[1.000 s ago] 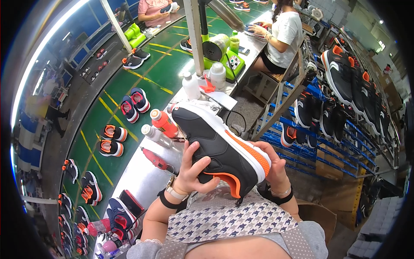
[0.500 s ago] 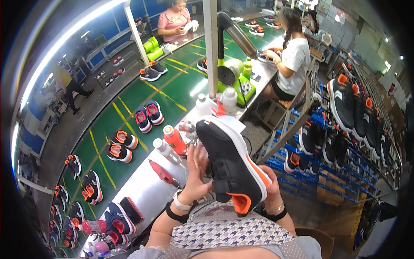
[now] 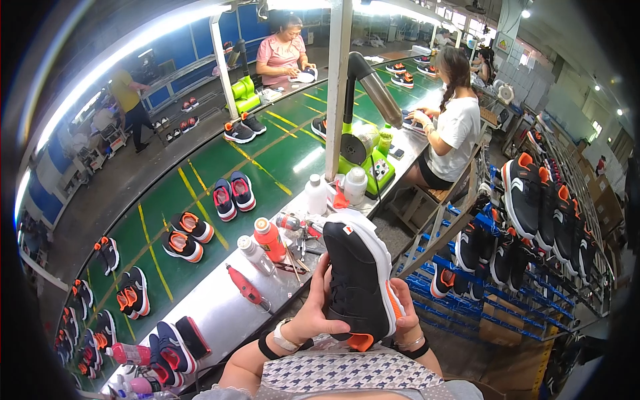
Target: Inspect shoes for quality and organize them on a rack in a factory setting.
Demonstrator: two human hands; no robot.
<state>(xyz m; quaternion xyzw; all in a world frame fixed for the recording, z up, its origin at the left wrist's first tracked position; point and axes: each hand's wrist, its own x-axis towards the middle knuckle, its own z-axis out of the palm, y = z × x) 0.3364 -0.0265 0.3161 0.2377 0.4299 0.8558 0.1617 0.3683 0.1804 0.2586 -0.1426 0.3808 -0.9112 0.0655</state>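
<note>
A black sneaker (image 3: 352, 273) with a white sole and orange lining is held up in front of me, toe pointing away, its side turned toward me. My left hand (image 3: 317, 310) is closed on its left side, thumb near the orange collar and fingers partly hidden behind the shoe. On the other side my right hand (image 3: 407, 315) grips the white and orange sole near the heel. Left of the shoe, on the white bench (image 3: 207, 310), are a red handheld tool (image 3: 247, 287), an orange bottle (image 3: 269, 240), a clear bottle (image 3: 255, 255) and thin sticks (image 3: 293, 263).
A green conveyor (image 3: 150, 213) carries several pairs of shoes. White bottles (image 3: 316, 195) stand beside a post (image 3: 339, 87) and a green machine (image 3: 363, 150). To the right, a blue rack (image 3: 427, 267) holds black sneakers. Two co-workers (image 3: 283, 53) (image 3: 453, 110) handle shoes farther along.
My left hand, previously spread beside the sneaker, has closed on its side. The sneaker has turned more upright, hiding most of its orange collar. The view has shifted slightly.
</note>
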